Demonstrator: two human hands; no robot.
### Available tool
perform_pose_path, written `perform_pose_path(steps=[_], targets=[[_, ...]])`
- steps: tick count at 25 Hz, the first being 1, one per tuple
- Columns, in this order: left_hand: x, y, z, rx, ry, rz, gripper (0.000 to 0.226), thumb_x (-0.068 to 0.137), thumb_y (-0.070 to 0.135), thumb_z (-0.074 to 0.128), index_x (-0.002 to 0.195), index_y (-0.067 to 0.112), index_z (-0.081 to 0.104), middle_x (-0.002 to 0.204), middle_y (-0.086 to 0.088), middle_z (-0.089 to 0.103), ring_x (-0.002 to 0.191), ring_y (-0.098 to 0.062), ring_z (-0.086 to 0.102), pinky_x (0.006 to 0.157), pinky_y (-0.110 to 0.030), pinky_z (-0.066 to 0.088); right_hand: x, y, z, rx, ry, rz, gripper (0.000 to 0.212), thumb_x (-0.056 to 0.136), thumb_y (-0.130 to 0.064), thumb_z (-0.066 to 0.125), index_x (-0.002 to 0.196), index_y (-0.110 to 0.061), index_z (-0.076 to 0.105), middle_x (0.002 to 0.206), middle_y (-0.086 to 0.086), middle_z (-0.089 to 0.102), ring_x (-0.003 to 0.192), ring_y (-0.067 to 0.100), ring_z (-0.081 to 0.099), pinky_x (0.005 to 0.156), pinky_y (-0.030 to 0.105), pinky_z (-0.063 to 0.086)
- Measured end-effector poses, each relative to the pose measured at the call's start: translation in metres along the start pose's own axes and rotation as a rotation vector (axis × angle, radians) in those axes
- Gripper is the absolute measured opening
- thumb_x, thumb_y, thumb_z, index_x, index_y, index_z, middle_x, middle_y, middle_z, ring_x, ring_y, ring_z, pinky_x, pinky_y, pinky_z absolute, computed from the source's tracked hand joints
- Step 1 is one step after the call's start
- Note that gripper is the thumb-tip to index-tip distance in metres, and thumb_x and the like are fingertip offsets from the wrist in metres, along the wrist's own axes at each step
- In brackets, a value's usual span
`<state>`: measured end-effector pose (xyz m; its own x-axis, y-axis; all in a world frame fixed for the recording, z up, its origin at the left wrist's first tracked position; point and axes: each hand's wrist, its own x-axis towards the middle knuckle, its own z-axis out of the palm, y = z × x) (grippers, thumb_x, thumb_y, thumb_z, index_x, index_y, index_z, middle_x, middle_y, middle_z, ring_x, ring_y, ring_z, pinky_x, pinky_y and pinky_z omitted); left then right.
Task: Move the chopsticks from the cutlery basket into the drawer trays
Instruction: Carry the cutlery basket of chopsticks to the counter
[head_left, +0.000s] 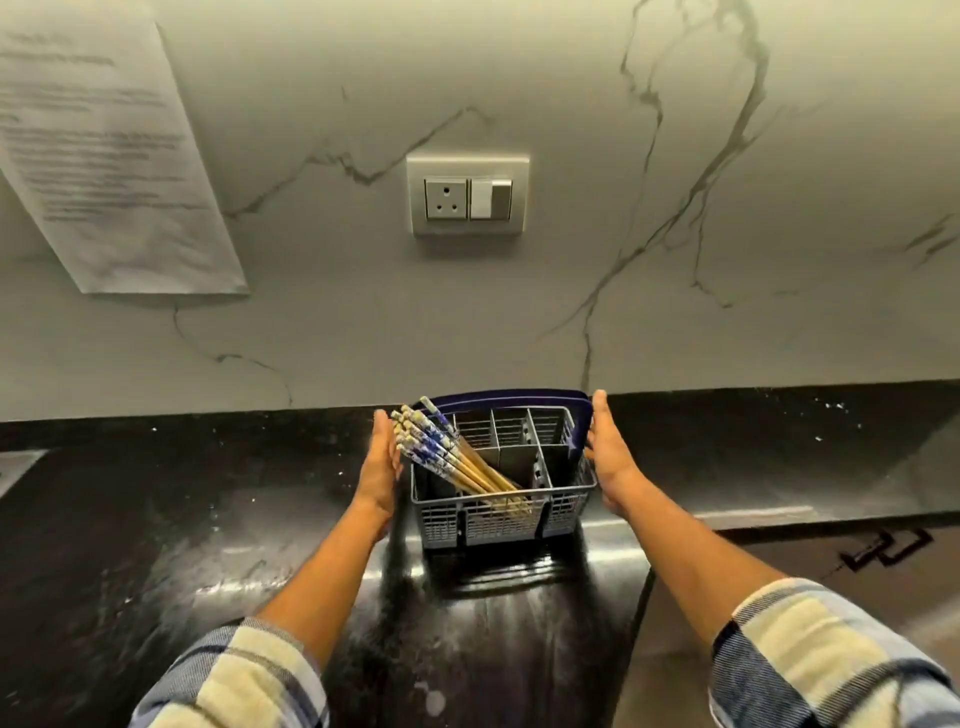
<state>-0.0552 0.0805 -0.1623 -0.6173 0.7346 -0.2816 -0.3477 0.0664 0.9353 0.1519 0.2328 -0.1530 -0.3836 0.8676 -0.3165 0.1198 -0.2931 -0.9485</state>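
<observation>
On the glossy black countertop (208, 519), close to the marble-veined backsplash (519, 312), stands a grey plastic cutlery basket (501, 522) with mesh walls, divided into several compartments, and a dark blue handle (511, 398) arches over its far side. A bundle of chopsticks (441, 454) sits in the front left compartment, tips down inside the basket and leaning up and to the left, so that their blue-and-white patterned tops fan out past the basket's left rim; the lower shafts are plain light wood. The other compartments that can be seen hold nothing I can make out. The left hand (379, 467) is flat and open, fingers together and pointing away from the person, its palm turned toward the basket's left side and lying right against the patterned chopstick tops; whether it presses on them I cannot tell. The right hand (610, 452) is likewise open with fingers extended, palm facing the basket's right wall and touching or just beside it, the fingertips up by the right end of the blue handle. Neither hand is closed around anything. Both forearms reach in from below, with rolled plaid sleeves (234, 680) in blue and cream at the bottom edge. On the wall above the basket is a socket and switch plate (467, 193), and a printed sheet of paper (104, 156) hangs at upper left, its text too blurred to read. At lower right, a brown cabinet front (779, 556) with a dark angular handle (885, 551) lies below the counter's edge
</observation>
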Motion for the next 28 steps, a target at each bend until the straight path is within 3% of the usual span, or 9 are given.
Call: perform_pose_path(steps=[2, 4, 8, 9, 14, 18, 22, 25, 28], targets=[[0.004, -0.012, 0.010, -0.090, -0.045, -0.051, 0.056, 0.104, 0.048, 0.020, 0.121, 0.013, 0.060, 0.100, 0.002, 0.074, 0.091, -0.010, 0.069, 0.090, -0.030, 0.048, 0.010, 0.011, 0.002, 0.150, -0.014, 0.093, 0.077, 0.093, -0.073, 0.026, 0.120, -0.015, 0.069, 0.110, 0.010, 0.073, 0.105, 0.025, 0.067, 0.095, 0.040, 0.051], [0.010, -0.020, 0.012, -0.191, -0.072, -0.101, 0.058, 0.104, 0.046, 0.020, 0.110, 0.010, 0.065, 0.088, -0.003, 0.078, 0.080, -0.014, 0.074, 0.076, -0.030, 0.055, 0.012, 0.014, 0.000, 0.234, -0.029, 0.132, 0.082, 0.086, -0.079, 0.033, 0.117, -0.014, 0.072, 0.114, 0.017, 0.072, 0.111, 0.035, 0.066, 0.103, 0.051, 0.046], [0.016, -0.027, 0.009, -0.255, -0.079, -0.114, 0.048, 0.105, 0.034, 0.026, 0.101, 0.009, 0.066, 0.083, -0.003, 0.078, 0.077, -0.017, 0.074, 0.073, -0.033, 0.055, 0.010, 0.023, -0.003, 0.268, -0.048, 0.153, 0.068, 0.094, -0.068, 0.035, 0.063, -0.025, 0.078, 0.073, 0.002, 0.075, 0.081, 0.024, 0.070, 0.086, 0.044, 0.052], [0.016, -0.030, 0.010, -0.239, -0.074, -0.111, 0.046, 0.105, 0.031, 0.027, 0.098, 0.009, 0.066, 0.079, -0.002, 0.078, 0.077, -0.018, 0.073, 0.071, -0.032, 0.055, 0.007, 0.022, -0.002, 0.270, -0.052, 0.156, 0.067, 0.094, -0.067, 0.036, 0.060, -0.025, 0.075, 0.069, 0.001, 0.074, 0.077, 0.023, 0.070, 0.084, 0.043, 0.052], [-0.004, -0.020, 0.017, -0.209, -0.127, -0.116, 0.042, 0.104, 0.025, 0.029, 0.101, 0.004, 0.066, 0.079, -0.005, 0.078, 0.074, -0.020, 0.074, 0.062, -0.029, 0.059, -0.017, 0.031, -0.015, 0.328, -0.024, 0.124, 0.066, 0.092, -0.069, 0.040, 0.112, -0.013, 0.071, 0.088, 0.008, 0.076, 0.085, 0.026, 0.072, 0.088, 0.046, 0.054], [-0.054, -0.023, 0.038, -0.147, -0.213, -0.157, 0.042, 0.106, 0.015, 0.024, 0.096, 0.003, 0.064, 0.072, -0.004, 0.077, 0.065, -0.015, 0.075, 0.055, -0.026, 0.059, -0.070, 0.052, -0.051, 0.389, -0.011, 0.100, 0.072, 0.093, -0.069, 0.036, 0.126, -0.012, 0.064, 0.104, 0.010, 0.075, 0.094, 0.025, 0.073, 0.081, 0.038, 0.055], [-0.117, -0.045, 0.071, -0.140, -0.367, -0.256, 0.046, 0.106, 0.016, 0.026, 0.090, 0.002, 0.067, 0.075, -0.009, 0.077, 0.069, -0.020, 0.075, 0.065, -0.035, 0.062, -0.165, 0.081, -0.104, 0.437, 0.159, 0.041, 0.069, 0.095, -0.067, 0.033, 0.128, -0.015, 0.064, 0.114, 0.013, 0.072, 0.099, 0.026, 0.071, 0.077, 0.035, 0.058], [-0.182, -0.075, 0.112, -0.057, -0.565, -0.354, 0.053, 0.105, 0.028, 0.031, 0.085, 0.006, 0.075, 0.082, -0.011, 0.078, 0.076, -0.024, 0.075, 0.085, -0.046, 0.056, -0.269, 0.110, -0.146, 0.486, 0.422, -0.012, 0.059, 0.099, -0.061, 0.029, 0.098, -0.021, 0.071, 0.085, 0.001, 0.076, 0.080, 0.016, 0.074, 0.066, 0.031, 0.057], [-0.259, -0.108, 0.154, 0.102, -0.762, -0.338, 0.031, 0.098, 0.025, 0.041, 0.090, 0.008, 0.066, 0.074, -0.003, 0.077, 0.069, -0.017, 0.074, 0.068, -0.034, 0.062, -0.382, 0.146, -0.184, 0.549, 0.690, -0.044, 0.056, 0.099, -0.059, 0.027, 0.086, -0.026, 0.070, 0.079, -0.002, 0.075, 0.081, 0.016, 0.071, 0.074, 0.036, 0.053]])
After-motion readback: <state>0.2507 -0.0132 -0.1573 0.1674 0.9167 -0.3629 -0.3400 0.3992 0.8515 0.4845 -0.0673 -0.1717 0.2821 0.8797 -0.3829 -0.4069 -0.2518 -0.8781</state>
